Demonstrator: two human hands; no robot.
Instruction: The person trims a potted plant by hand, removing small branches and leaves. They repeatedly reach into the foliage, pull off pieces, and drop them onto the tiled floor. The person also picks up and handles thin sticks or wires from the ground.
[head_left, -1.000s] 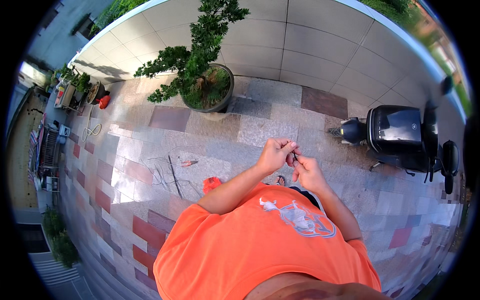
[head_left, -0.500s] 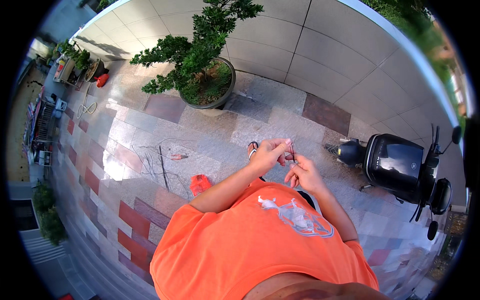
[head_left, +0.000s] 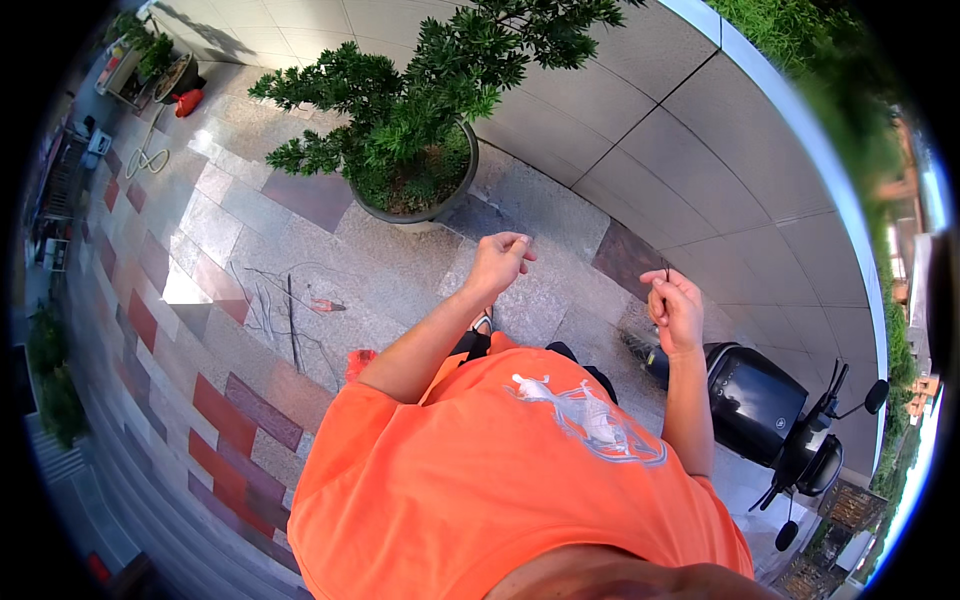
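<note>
My left hand (head_left: 500, 258) is raised in front of me with its fingers curled and the tips pinched together, though I cannot tell whether anything is between them. My right hand (head_left: 675, 308), well apart from it, is closed around a thin dark wire (head_left: 665, 268) that pokes up above my fingers. The potted tree (head_left: 418, 110) stands just beyond my left hand, and the black scooter (head_left: 770, 410) is parked below my right.

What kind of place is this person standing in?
Most likely an outdoor paved courtyard or terrace. The ground is stone paving in grey and reddish slabs, a large potted shrub stands by a low tiled wall, and a parked scooter sits nearby.
</note>
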